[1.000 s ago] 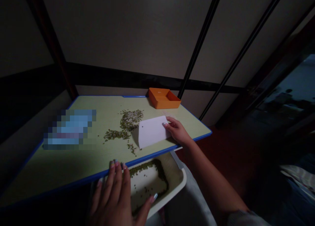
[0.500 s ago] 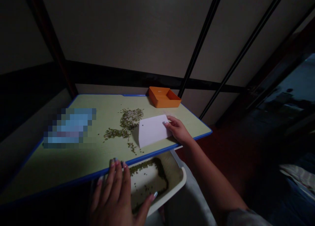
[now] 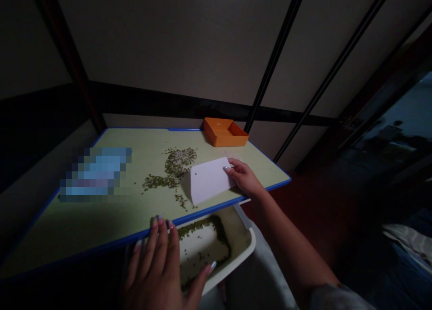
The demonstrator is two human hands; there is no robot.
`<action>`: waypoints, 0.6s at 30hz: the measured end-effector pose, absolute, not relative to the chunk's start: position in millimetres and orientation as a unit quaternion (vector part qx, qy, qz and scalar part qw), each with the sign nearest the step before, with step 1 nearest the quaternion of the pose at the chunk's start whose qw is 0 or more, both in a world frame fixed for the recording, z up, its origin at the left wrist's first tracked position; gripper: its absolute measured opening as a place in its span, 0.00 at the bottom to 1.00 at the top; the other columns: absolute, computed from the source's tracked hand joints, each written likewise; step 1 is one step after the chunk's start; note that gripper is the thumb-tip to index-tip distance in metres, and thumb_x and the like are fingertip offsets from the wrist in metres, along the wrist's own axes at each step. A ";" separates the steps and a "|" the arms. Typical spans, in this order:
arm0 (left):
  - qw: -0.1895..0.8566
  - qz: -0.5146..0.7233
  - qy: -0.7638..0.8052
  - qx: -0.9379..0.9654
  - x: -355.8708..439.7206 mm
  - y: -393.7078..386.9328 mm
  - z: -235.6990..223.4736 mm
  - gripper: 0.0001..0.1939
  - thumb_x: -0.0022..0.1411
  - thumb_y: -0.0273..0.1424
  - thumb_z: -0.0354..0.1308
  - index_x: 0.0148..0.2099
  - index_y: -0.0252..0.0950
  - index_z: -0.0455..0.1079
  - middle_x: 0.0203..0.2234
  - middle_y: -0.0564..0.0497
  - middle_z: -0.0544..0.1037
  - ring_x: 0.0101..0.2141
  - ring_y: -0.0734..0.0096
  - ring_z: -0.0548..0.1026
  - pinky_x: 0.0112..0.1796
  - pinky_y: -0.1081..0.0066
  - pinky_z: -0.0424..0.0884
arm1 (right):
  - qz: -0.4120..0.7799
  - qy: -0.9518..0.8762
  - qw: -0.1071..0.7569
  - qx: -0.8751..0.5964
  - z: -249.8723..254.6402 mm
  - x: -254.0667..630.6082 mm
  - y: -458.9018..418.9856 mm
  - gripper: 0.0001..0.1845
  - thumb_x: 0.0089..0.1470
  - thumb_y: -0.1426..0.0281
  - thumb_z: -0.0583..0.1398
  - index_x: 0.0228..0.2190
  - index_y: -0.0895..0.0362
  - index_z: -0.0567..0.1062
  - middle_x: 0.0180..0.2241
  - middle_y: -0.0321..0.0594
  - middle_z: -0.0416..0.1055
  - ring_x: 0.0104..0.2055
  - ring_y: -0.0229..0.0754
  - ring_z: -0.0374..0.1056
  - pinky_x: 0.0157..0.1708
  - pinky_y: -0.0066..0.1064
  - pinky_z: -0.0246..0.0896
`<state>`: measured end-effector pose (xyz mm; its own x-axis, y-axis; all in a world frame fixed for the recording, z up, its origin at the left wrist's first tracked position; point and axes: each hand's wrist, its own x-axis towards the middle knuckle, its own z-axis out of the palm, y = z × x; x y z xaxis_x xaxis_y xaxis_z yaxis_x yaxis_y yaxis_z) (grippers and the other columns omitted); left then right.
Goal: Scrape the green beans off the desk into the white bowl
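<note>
My right hand [image 3: 245, 180] grips a white plastic scraper [image 3: 209, 179] by its right edge and holds it upright on the pale green table [image 3: 101, 220]. Small green beans [image 3: 175, 166] lie scattered on the table just left of the scraper, a few right by its lower corner. My left hand [image 3: 158, 269] holds a white tray [image 3: 236, 238] under the table's near blue edge, fingers over the left rim and thumb inside. The tray holds several green beans around its inside walls.
An orange square box [image 3: 224, 133] sits at the table's far right corner. A blurred-out blue patch [image 3: 96, 175] lies on the table's left part. Dark wall panels with black bars rise behind; dim floor and cloth lie to the right.
The scraper has shifted very slightly left toward the beans. My left hand and the tray stay where they were.
</note>
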<state>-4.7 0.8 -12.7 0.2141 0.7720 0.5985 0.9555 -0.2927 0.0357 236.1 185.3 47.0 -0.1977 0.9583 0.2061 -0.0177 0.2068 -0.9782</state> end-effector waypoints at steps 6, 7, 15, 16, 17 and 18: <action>0.194 -0.265 -0.561 -0.760 -3.6 1.8 -8.7 0.46 0.65 0.56 0.44 0.67 0.18 0.51 0.63 0.23 0.63 0.64 0.39 0.60 0.57 0.47 0.58 | 0.495 -0.599 0.495 -0.389 46.9 236.4 185.1 0.24 0.42 0.51 0.70 0.36 0.55 0.77 0.23 0.34 0.74 0.25 0.38 0.66 0.24 0.27 0.58; 0.201 -0.271 -0.558 -0.758 -2.7 2.2 -7.7 0.46 0.65 0.55 0.43 0.67 0.18 0.53 0.62 0.22 0.65 0.63 0.38 0.62 0.56 0.47 0.59 | 0.496 -0.600 0.493 -0.388 46.7 236.3 185.2 0.24 0.42 0.52 0.70 0.36 0.55 0.77 0.24 0.34 0.74 0.25 0.38 0.66 0.24 0.27 0.58; 0.227 -0.292 -0.551 -0.748 1.1 4.4 -3.6 0.44 0.66 0.53 0.41 0.65 0.16 0.55 0.58 0.21 0.69 0.59 0.37 0.66 0.53 0.47 0.62 | 0.500 -0.608 0.476 -0.392 47.9 236.7 182.8 0.25 0.43 0.53 0.70 0.38 0.57 0.76 0.22 0.32 0.71 0.21 0.34 0.62 0.20 0.24 0.53; 0.228 -0.292 -0.552 -0.747 0.8 4.6 -3.2 0.44 0.66 0.53 0.41 0.65 0.16 0.55 0.58 0.21 0.69 0.59 0.37 0.66 0.53 0.47 0.62 | 0.500 -0.610 0.471 -0.395 48.3 236.6 182.0 0.25 0.44 0.52 0.70 0.38 0.57 0.76 0.21 0.31 0.70 0.20 0.34 0.61 0.20 0.24 0.52; 0.228 -0.290 -0.551 -0.748 0.4 4.8 -2.8 0.44 0.66 0.53 0.41 0.65 0.16 0.55 0.58 0.22 0.69 0.59 0.37 0.66 0.53 0.47 0.62 | 0.500 -0.610 0.468 -0.398 48.6 236.5 181.2 0.25 0.44 0.52 0.70 0.38 0.57 0.75 0.21 0.31 0.70 0.20 0.34 0.61 0.19 0.24 0.51; 0.228 -0.286 -0.549 -0.751 0.2 5.1 -2.3 0.44 0.66 0.53 0.42 0.65 0.16 0.56 0.59 0.22 0.69 0.59 0.37 0.66 0.53 0.47 0.62 | 0.499 -0.611 0.467 -0.400 48.8 236.2 180.4 0.25 0.44 0.51 0.70 0.37 0.56 0.75 0.20 0.31 0.69 0.19 0.33 0.60 0.19 0.24 0.51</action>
<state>0.2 5.1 -2.3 0.2326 0.6954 0.6800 0.9558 -0.2928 -0.0275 236.2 180.4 48.8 -0.2441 0.9546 0.1708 0.0224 0.1816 -0.9831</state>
